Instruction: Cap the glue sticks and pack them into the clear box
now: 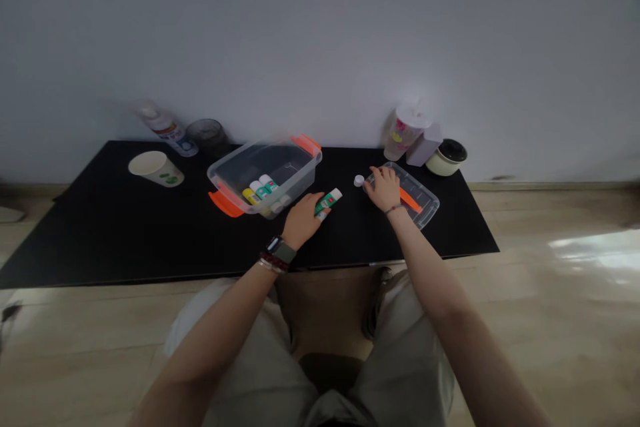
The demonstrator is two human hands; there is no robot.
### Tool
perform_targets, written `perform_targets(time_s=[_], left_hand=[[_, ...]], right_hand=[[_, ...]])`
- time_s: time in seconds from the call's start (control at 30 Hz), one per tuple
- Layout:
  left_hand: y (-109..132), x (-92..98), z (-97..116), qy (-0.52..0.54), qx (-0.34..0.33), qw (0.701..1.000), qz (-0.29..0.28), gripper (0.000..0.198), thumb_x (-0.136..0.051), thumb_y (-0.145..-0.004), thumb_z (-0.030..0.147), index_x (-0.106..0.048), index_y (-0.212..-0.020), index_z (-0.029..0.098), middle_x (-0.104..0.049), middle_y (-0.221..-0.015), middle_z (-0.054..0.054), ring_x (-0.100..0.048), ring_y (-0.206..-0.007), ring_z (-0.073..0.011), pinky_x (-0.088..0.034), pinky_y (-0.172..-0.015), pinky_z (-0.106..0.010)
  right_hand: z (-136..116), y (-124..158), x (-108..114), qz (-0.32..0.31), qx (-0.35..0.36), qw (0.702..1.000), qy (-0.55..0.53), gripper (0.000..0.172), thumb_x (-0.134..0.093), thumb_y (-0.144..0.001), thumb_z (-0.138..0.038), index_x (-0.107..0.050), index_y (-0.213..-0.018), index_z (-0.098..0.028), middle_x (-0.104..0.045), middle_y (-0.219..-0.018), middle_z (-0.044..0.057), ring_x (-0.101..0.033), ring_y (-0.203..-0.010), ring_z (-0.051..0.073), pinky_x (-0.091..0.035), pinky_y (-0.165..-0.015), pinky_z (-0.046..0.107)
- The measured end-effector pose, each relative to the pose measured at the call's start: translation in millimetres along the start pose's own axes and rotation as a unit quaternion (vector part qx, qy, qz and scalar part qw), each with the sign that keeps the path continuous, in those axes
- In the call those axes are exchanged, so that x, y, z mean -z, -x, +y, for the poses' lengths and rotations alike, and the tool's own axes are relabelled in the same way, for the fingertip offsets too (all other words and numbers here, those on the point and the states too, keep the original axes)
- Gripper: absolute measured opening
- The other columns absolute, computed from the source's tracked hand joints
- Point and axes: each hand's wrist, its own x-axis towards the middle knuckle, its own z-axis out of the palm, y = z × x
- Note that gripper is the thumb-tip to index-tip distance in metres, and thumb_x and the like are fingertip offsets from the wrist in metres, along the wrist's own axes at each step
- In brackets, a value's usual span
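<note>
Our left hand (304, 220) has its fingers clenched around a white-and-green glue stick (329, 201), just beside a clear plastic box (295, 177). Our right hand (383, 188) rests open, fingers released, on a clear plastic lid with an orange clip (424, 198), touching nothing else, just beside a small white cap (359, 180).

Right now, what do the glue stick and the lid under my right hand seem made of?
The glue stick looks like smooth, lightly glossy plastic, with a printed green-and-white tube. The lid looks like clear, shiny plastic, since the dark table shows through it.
</note>
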Motion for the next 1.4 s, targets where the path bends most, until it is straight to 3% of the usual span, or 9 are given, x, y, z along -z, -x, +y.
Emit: perform_targets(time_s=[0.13,0.27,0.4,0.53,0.73,0.93,1.17,1.27,1.4], left_hand=[[7,-1.8,-2,0.046,-0.024,0.999,0.001,0.042,-0.054,-0.093,0.031,-0.056,-0.133,0.019,-0.062,-0.124,-0.011,-0.062,-0.113,-0.026,-0.05,-0.098,-0.039],[7,-5.1,-6,0.076,-0.041,0.996,-0.005,0.041,-0.054,-0.092,0.027,-0.055,-0.131,0.017,-0.06,-0.122,-0.011,-0.061,-0.114,-0.0247,-0.05,-0.1,-0.039],[6,-2.5,-5,0.11,-0.056,0.992,0.005,0.037,-0.053,-0.091,0.024,-0.055,-0.127,0.016,-0.059,-0.12,-0.012,-0.06,-0.113,-0.024,-0.047,-0.104,-0.04],[8,1.3,-3,0.133,-0.06,0.989,0.007,0.038,-0.053,-0.09,0.023,-0.052,-0.127,0.016,-0.058,-0.12,-0.013,-0.06,-0.112,-0.0237,-0.046,-0.105,-0.041],[9,6.8,-1,0.146,-0.068,0.986,-0.04,0.039,-0.051,-0.089,0.022,-0.051,-0.127,0.016,-0.065,-0.118,-0.012,-0.063,-0.108,-0.0275,-0.048,-0.098,-0.044],[11,11.8,-4,0.167,-0.059,0.981,-0.074,0.043,-0.053,-0.089,0.032,-0.052,-0.13,0.02,-0.067,-0.121,-0.01,-0.066,-0.107,-0.0281,-0.049,-0.094,-0.042],[13,15.1,3,0.328,-0.051,0.93,-0.161,0.043,-0.056,-0.09,0.046,-0.054,-0.121,0.017,-0.067,-0.101,-0.008,-0.064,-0.082,-0.0179,-0.052,-0.075,-0.033],[15,18.2,13,0.422,-0.033,0.883,-0.203,0.043,-0.053,-0.092,0.055,-0.054,-0.11,0.015,-0.063,-0.087,-0.004,-0.057,-0.067,-0.012,-0.048,-0.062,-0.026],[18,20.5,22,0.455,-0.034,0.86,-0.227,0.051,-0.047,-0.092,0.065,-0.055,-0.09,0.015,-0.053,-0.067,0.001,-0.049,-0.058,-0.0087,-0.04,-0.054,-0.022]], right_hand=[[-1,1,-24,-0.047,-0.022,0.998,0.032,0.05,-0.052,-0.095,-0.034,-0.052,-0.142,-0.018,-0.048,-0.146,0.018,-0.03,-0.141,0.038,-0.024,-0.111,0.057],[-8,0,-35,-0.036,-0.011,0.999,0.024,0.036,-0.054,-0.093,-0.03,-0.062,-0.127,-0.019,-0.049,-0.146,0.016,-0.027,-0.144,0.036,-0.016,-0.115,0.059],[-16,-1,-27,-0.067,0.046,0.994,-0.072,0.028,-0.061,-0.086,-0.025,-0.061,-0.112,-0.013,-0.062,-0.123,0.018,-0.052,-0.121,0.031,-0.038,-0.103,0.046],[-29,4,-9,-0.133,0.114,0.967,-0.183,0.026,-0.062,-0.082,-0.02,-0.057,-0.107,-0.014,-0.066,-0.096,0.008,-0.062,-0.088,0.02,-0.047,-0.082,0.032],[-38,12,11,-0.15,0.189,0.923,-0.299,0.024,-0.068,-0.082,-0.025,-0.064,-0.104,-0.018,-0.068,-0.102,0.006,-0.065,-0.093,0.019,-0.052,-0.084,0.032],[-28,14,21,-0.19,0.147,0.88,-0.409,0.038,-0.075,-0.079,-0.036,-0.068,-0.113,-0.02,-0.07,-0.107,0.007,-0.066,-0.089,0.018,-0.055,-0.085,0.035],[-33,20,36,-0.233,0.113,0.855,-0.45,0.043,-0.078,-0.075,-0.047,-0.069,-0.107,-0.018,-0.07,-0.09,0.004,-0.063,-0.079,0.017,-0.053,-0.076,0.031],[-39,24,50,-0.202,0.129,0.866,-0.438,0.041,-0.067,-0.086,-0.051,-0.067,-0.111,-0.019,-0.066,-0.081,0.002,-0.057,-0.068,0.014,-0.047,-0.066,0.027],[-49,30,67,-0.145,0.163,0.887,-0.406,0.039,-0.046,-0.098,-0.053,-0.064,-0.108,-0.02,-0.059,-0.072,-0.001,-0.05,-0.062,0.013,-0.039,-0.06,0.025]])
